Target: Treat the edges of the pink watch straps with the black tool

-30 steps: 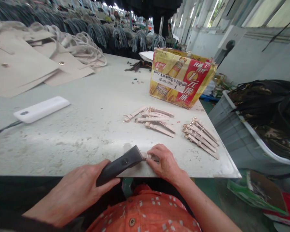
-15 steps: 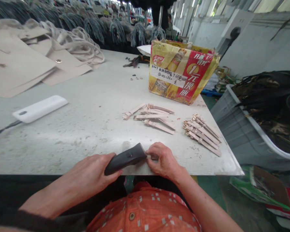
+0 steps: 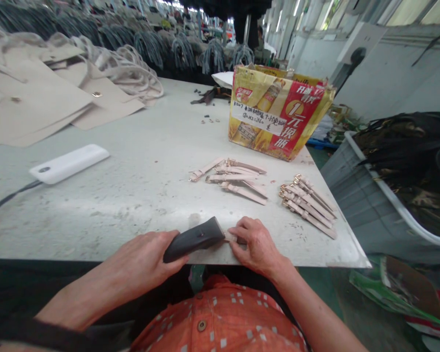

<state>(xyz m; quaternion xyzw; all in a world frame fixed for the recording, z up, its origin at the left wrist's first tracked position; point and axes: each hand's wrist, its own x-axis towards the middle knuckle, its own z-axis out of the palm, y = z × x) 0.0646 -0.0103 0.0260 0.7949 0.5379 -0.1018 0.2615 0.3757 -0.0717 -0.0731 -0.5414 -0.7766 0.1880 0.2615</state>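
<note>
Both hands at the near tabletop (image 3: 132,205) edge, close together, not touching. Left hand (image 3: 139,261) clamped on a black tool (image 3: 194,240), held flat and angled right. Right hand (image 3: 254,244) pins a small pale strap piece (image 3: 231,237) to the tabletop; tool tip just beside or on it, partly hidden. Orange shirt (image 3: 220,318) below the edge. Further out: loose pale watch straps (image 3: 231,176) mid-table, a tighter bundle of gold-buckled straps (image 3: 306,205) right of them. White power bank (image 3: 69,164) on the left with a black cable. Printed cardboard box (image 3: 278,112) beyond the straps. Gray crate (image 3: 366,195) off the right edge. Beige leather panels (image 3: 40,98) far left.
</note>
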